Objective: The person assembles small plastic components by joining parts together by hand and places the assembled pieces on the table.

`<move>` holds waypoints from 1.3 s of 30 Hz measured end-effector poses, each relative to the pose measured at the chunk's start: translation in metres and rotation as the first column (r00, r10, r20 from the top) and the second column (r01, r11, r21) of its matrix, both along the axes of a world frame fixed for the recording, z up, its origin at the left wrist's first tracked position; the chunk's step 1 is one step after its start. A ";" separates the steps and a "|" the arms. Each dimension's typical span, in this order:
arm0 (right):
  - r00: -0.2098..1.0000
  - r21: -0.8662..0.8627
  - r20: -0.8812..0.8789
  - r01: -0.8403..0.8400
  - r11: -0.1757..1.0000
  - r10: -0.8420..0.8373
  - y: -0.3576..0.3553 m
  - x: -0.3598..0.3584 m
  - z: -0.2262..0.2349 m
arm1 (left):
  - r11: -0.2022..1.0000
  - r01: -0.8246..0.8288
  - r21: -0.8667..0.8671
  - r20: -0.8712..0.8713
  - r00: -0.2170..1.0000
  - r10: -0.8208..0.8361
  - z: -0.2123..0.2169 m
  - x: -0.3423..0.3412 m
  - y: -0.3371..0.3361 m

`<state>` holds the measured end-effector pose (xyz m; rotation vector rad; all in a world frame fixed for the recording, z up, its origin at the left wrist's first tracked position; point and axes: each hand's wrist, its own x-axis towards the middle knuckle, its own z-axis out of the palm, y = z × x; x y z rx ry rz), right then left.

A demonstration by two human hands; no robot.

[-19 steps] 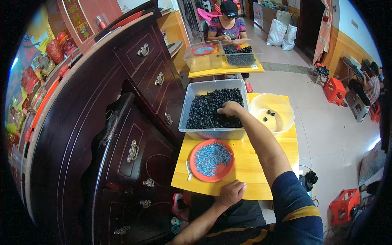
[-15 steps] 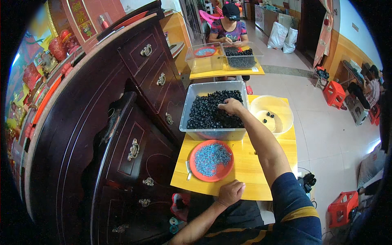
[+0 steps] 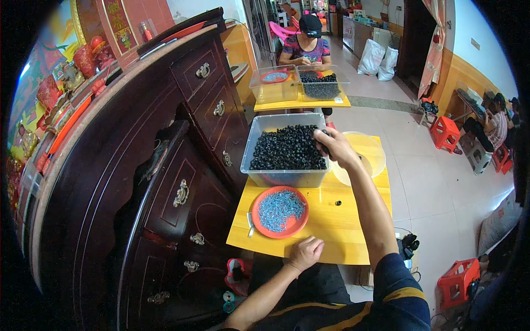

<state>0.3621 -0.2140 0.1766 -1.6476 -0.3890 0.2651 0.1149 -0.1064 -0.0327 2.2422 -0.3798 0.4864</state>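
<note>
A clear plastic tub (image 3: pixel 257 175) heaped with small black ring-shaped parts (image 3: pixel 290 146) stands on the yellow table. Over the tub's right rim is my right hand (image 3: pixel 338 148), its fingers curled round some of the black parts. Beside it, partly behind my right wrist, lies a round clear bowl (image 3: pixel 371 144). My left hand (image 3: pixel 306 253) rests at the table's front edge with fingers closed; whether anything is inside cannot be seen. Nearest to it is a red plate (image 3: pixel 302 223) bearing many small blue-silver pieces (image 3: pixel 280 209). One loose black part (image 3: pixel 338 203) sits on the tabletop.
A dark wooden cabinet (image 3: pixel 160 182) runs close along the left. Ahead, a person (image 3: pixel 307 47) in a cap works at another yellow table (image 3: pixel 301 103) with clear bins. Red stools (image 3: pixel 458 284) and other seated people are on the right.
My right hand has moved from the heap of black parts to the tub's right rim, with black parts in it. A loose black part now shows on the tabletop. My left hand stays closed.
</note>
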 end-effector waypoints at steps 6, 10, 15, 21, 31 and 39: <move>0.986 -0.047 0.019 0.163 0.985 -0.163 -0.038 -0.086 -0.077 | 0.998 -0.057 0.016 0.014 0.998 0.057 0.005 -0.002 0.003; 0.947 -0.009 0.004 0.321 0.947 -0.321 -0.050 -0.111 -0.167 | 0.994 -0.065 0.083 0.023 0.998 0.063 0.006 -0.002 0.002; 0.891 -0.073 0.180 0.435 0.898 -0.417 -0.051 -0.134 -0.200 | 0.987 -0.080 0.143 0.012 0.997 0.079 0.011 0.000 -0.002; 0.822 -0.079 0.398 0.472 0.878 -0.407 -0.044 -0.148 -0.196 | 0.970 -0.101 0.222 -0.148 0.980 0.135 0.021 0.013 -0.024; 0.786 -0.041 0.453 0.490 0.871 -0.421 -0.049 -0.160 -0.200 | 0.924 -0.036 0.381 -0.161 0.982 0.104 0.004 0.058 -0.027; 0.791 -0.030 0.453 0.473 0.880 -0.410 -0.052 -0.155 -0.206 | 0.932 -0.040 0.360 -0.142 0.985 0.097 0.004 0.062 -0.027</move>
